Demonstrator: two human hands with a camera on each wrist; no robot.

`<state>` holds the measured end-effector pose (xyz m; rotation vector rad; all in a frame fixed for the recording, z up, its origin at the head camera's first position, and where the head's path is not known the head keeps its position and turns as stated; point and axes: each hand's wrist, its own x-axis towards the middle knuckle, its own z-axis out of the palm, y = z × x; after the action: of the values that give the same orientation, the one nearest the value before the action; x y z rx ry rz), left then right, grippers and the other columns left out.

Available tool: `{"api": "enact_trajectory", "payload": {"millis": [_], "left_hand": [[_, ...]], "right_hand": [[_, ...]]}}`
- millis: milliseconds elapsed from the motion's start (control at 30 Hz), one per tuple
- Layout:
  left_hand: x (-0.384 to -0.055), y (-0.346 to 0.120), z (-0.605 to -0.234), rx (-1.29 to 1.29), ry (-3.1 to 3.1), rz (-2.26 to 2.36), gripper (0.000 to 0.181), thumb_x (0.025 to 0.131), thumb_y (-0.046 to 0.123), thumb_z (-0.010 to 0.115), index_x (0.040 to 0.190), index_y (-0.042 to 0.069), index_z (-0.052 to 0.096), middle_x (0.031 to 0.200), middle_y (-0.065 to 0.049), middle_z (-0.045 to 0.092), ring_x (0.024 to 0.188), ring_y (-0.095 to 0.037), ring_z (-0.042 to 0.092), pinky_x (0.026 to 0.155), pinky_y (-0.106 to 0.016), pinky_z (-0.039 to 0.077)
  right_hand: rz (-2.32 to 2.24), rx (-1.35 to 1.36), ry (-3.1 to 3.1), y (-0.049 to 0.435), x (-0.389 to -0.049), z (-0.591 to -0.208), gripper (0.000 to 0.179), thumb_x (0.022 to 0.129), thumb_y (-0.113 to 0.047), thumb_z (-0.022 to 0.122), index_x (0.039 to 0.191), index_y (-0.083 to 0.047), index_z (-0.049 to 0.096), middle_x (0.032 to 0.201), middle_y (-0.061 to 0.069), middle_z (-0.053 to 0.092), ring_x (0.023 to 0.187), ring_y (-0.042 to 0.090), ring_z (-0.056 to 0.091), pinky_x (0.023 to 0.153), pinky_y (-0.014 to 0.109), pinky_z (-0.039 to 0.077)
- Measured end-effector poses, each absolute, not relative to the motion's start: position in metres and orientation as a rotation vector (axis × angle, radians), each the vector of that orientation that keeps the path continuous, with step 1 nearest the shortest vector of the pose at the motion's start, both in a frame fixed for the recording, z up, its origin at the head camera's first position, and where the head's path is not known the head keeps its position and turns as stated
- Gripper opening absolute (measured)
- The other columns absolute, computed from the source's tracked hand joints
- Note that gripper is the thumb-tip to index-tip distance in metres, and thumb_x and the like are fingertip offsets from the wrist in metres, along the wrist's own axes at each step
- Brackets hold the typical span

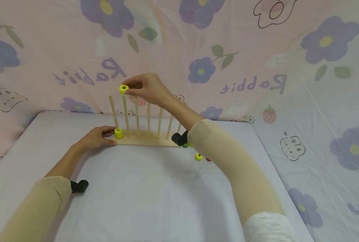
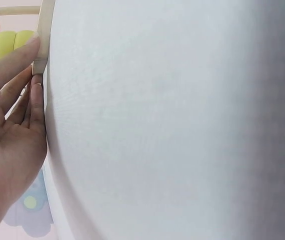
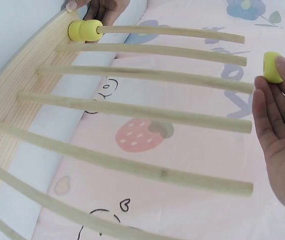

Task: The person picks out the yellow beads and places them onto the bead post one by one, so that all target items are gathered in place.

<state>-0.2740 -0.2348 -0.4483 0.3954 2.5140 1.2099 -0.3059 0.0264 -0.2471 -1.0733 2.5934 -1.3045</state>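
The right hand pinches a yellow bead between thumb and fingers, holding it just above the tip of the second peg from the left, apart from the wood. The left hand grips the left end of the wooden base, its thumb at the front edge and the other fingers round the end and behind. Right beside those fingers, two stacked yellow beads sit at the foot of the leftmost peg; the other pegs in sight are bare along the parts that show. The base lies along the back of a worktop covered in white cloth. The right forearm cuts across the right-hand pegs, and the black wrist mount below it covers the base's right end. Just past that end, partly hidden by the mount and the beige right sleeve, lie a green bead, a loose yellow bead and a red piece, probably another bead; how many more sit behind the arm cannot be told. A second black mount juts from the left sleeve, well clear of the base. Behind the worktop hangs a pink printed fabric with purple flowers, strawberries, rabbit outlines and the word "Rabbit" reversed.
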Motion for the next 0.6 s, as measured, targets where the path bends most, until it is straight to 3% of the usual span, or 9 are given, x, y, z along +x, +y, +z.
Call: {"api": "enact_trajectory", "payload": {"millis": [600], "left_hand": [[-0.276, -0.236, -0.452, 0.407, 2.524, 1.204, 0.081, 0.088, 0.024, 0.078, 0.151, -0.004, 0.034, 0.150, -0.027, 0.041, 0.137, -0.042, 0.041, 0.116, -0.055, 0.029]], "right_hand": [[-1.222, -1.116, 2.596, 0.000, -0.311, -0.255, 0.032, 0.091, -0.016, 0.074, 0.122, -0.007, 0.071, 0.111, 0.001, 0.074, 0.095, 0.001, 0.068, 0.084, 0.012, 0.052]]}}
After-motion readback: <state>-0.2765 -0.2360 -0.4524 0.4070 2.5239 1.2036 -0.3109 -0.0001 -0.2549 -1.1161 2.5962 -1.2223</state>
